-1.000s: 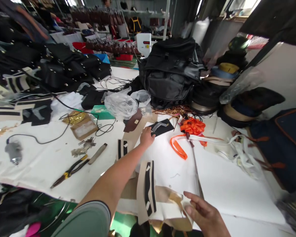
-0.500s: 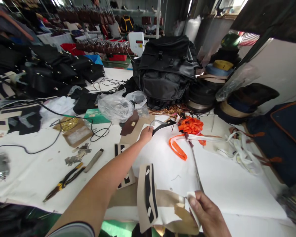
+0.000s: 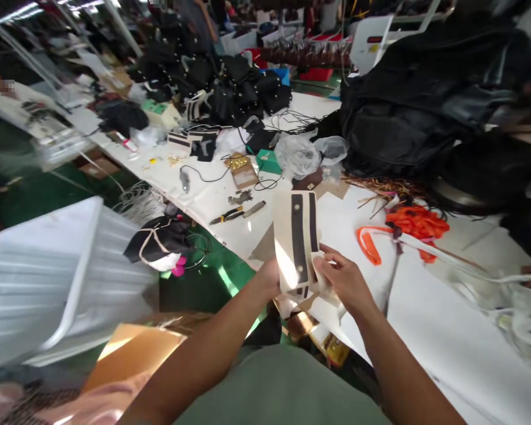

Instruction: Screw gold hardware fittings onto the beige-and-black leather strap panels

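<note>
A cream panel with two dark strips and small round studs (image 3: 283, 236) is held up in front of me, over the table's front edge. My left hand (image 3: 269, 278) is closed on its lower left edge, with the fingers hidden behind it. At its lower right side my right hand (image 3: 343, 274) pinches a small folded cream piece (image 3: 321, 268); whether that piece is part of the panel I cannot tell. Beyond the panel lie pliers with yellow-black handles (image 3: 226, 216), a grey-handled tool (image 3: 253, 209) and some metal plates (image 3: 240, 198).
On the white table (image 3: 451, 348) are a big black bag (image 3: 407, 130), orange ribbon (image 3: 418, 223), clear plastic bags (image 3: 297, 156) and a small cardboard box (image 3: 243, 174). Black bags (image 3: 230, 79) pile up at the back. A white bin (image 3: 39, 277) stands at left on the green floor.
My view has swung left. My left hand has come back from the far part of the table and now grips the striped panel, which is raised. My right hand has moved in beside it.
</note>
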A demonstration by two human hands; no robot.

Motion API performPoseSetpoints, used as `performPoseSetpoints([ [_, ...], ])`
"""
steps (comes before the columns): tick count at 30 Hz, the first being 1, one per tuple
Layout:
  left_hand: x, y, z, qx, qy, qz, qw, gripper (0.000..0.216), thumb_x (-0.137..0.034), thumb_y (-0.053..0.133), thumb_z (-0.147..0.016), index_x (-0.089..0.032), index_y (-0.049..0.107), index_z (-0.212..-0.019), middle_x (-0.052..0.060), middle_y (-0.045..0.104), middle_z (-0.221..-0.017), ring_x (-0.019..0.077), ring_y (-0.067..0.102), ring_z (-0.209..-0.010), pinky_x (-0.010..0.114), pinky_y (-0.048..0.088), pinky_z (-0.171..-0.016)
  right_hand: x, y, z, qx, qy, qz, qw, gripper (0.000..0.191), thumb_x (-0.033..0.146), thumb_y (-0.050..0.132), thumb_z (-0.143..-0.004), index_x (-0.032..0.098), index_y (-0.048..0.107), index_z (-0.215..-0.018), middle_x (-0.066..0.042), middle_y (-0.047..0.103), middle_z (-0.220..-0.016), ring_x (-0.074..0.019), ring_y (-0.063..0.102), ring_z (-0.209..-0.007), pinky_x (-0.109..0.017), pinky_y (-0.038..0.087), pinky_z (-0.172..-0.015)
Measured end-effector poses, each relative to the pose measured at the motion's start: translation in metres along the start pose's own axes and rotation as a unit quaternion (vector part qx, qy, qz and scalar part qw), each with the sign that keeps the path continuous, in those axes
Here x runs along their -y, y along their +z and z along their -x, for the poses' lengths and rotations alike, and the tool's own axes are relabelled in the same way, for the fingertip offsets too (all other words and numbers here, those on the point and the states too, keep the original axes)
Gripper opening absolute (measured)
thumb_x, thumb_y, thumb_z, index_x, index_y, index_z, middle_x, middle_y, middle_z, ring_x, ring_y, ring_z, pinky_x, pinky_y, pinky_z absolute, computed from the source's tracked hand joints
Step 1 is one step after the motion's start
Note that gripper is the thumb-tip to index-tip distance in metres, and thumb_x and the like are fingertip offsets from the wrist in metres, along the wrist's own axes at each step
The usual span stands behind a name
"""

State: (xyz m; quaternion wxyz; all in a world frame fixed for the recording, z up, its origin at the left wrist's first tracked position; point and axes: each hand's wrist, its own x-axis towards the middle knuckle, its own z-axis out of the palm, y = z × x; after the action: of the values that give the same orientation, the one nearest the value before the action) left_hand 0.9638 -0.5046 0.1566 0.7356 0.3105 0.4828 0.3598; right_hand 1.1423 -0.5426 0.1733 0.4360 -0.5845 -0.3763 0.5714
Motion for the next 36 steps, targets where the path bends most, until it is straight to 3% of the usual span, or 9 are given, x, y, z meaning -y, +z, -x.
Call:
performPoseSetpoints([
  [2,0.003,0.000,0.026,-0.001,-0.015,0.055,0.998,0.036,-0.048,0.070,-0.086,-0.013,0.077,-0.092,0.016,0.080,-0.085,0.0341,0.078,-0.093,0.048,0.064,-0.087,-0.004,0.004,0.013,0.059,0.006,0.010,0.998,0.049,0.067,0.082,-0.074,0.019,0.071,-0.077,-0.011,0.077,-0.107,-0.0182,0.063,-0.070,-0.030,0.048,-0.060],
  [5,0.006,-0.001,0.063,-0.022,-0.009,0.109,0.994,0.039,-0.051,0.073,-0.085,-0.013,0.076,-0.088,0.014,0.080,-0.086,0.0300,0.078,-0.088,0.044,0.065,-0.086,-0.010,0.010,0.033,0.096,-0.005,0.006,0.995,0.043,0.060,0.082,-0.078,0.019,0.071,-0.081,-0.001,0.067,-0.070,-0.0159,0.054,-0.062,-0.027,0.041,-0.056],
  [10,0.014,-0.002,0.125,-0.014,0.060,0.161,0.985,0.077,-0.083,0.070,-0.080,-0.014,0.077,-0.112,0.016,0.081,-0.105,0.0323,0.077,-0.103,0.045,0.065,-0.091,-0.014,0.023,0.059,0.096,-0.066,0.033,0.993,0.042,0.060,0.079,-0.083,0.020,0.068,-0.078,0.002,0.062,-0.070,-0.0153,0.052,-0.066,-0.027,0.038,-0.059],
  [13,0.024,-0.001,0.150,-0.044,0.089,0.084,0.991,0.070,-0.064,0.092,-0.069,-0.011,0.077,-0.113,0.015,0.081,-0.103,0.0297,0.077,-0.095,0.042,0.066,-0.084,-0.011,0.025,0.072,0.090,-0.114,0.099,0.984,0.044,0.063,0.076,-0.086,0.021,0.067,-0.077,-0.001,0.068,-0.081,-0.0171,0.056,-0.071,-0.028,0.042,-0.065],
  [16,0.031,0.002,0.162,-0.094,0.126,0.044,0.987,0.059,-0.055,0.091,-0.075,-0.010,0.078,-0.111,0.014,0.081,-0.101,0.0264,0.077,-0.088,0.037,0.066,-0.076,-0.004,0.023,0.090,0.051,-0.180,0.128,0.974,0.041,0.060,0.073,-0.089,0.021,0.069,-0.080,-0.007,0.071,-0.123,-0.0196,0.063,-0.088,-0.030,0.048,-0.079],
  [18,0.033,0.005,0.167,-0.121,0.156,0.045,0.979,0.057,-0.056,0.087,-0.078,-0.011,0.078,-0.112,0.014,0.081,-0.104,0.0267,0.078,-0.089,0.035,0.066,-0.074,-0.001,0.021,0.104,0.033,-0.215,0.141,0.966,0.036,0.056,0.072,-0.091,0.021,0.071,-0.082,-0.007,0.067,-0.131,-0.0196,0.062,-0.091,-0.030,0.048,-0.082],
  [24,0.036,0.013,0.181,-0.151,0.187,0.029,0.970,0.055,-0.058,0.087,-0.076,-0.012,0.078,-0.104,0.009,0.079,-0.091,0.0234,0.077,-0.081,0.035,0.065,-0.076,-0.005,0.026,0.128,0.134,-0.200,0.175,0.955,0.037,0.056,0.071,-0.094,0.023,0.067,-0.077,0.001,0.057,-0.071,-0.0168,0.050,-0.067,-0.030,0.040,-0.063],
  [30,0.043,0.021,0.190,-0.140,0.203,-0.003,0.969,0.054,-0.061,0.082,-0.081,-0.012,0.080,-0.104,0.010,0.081,-0.097,0.0242,0.076,-0.093,0.035,0.062,-0.087,-0.013,0.029,0.126,0.131,-0.160,0.155,0.966,0.047,0.067,0.070,-0.091,0.022,0.065,-0.076,0.002,0.059,-0.065,-0.0160,0.050,-0.062,-0.029,0.038,-0.058],
  [36,0.059,0.021,0.184,-0.180,0.191,-0.046,0.964,0.038,-0.047,0.088,-0.077,-0.015,0.081,-0.095,0.008,0.081,-0.090,0.0253,0.077,-0.084,0.033,0.063,-0.076,-0.011,0.028,0.132,0.121,-0.171,0.219,0.953,0.047,0.065,0.066,-0.093,0.021,0.069,-0.076,-0.001,0.065,-0.068,-0.0171,0.053,-0.063,-0.029,0.037,-0.058],
])
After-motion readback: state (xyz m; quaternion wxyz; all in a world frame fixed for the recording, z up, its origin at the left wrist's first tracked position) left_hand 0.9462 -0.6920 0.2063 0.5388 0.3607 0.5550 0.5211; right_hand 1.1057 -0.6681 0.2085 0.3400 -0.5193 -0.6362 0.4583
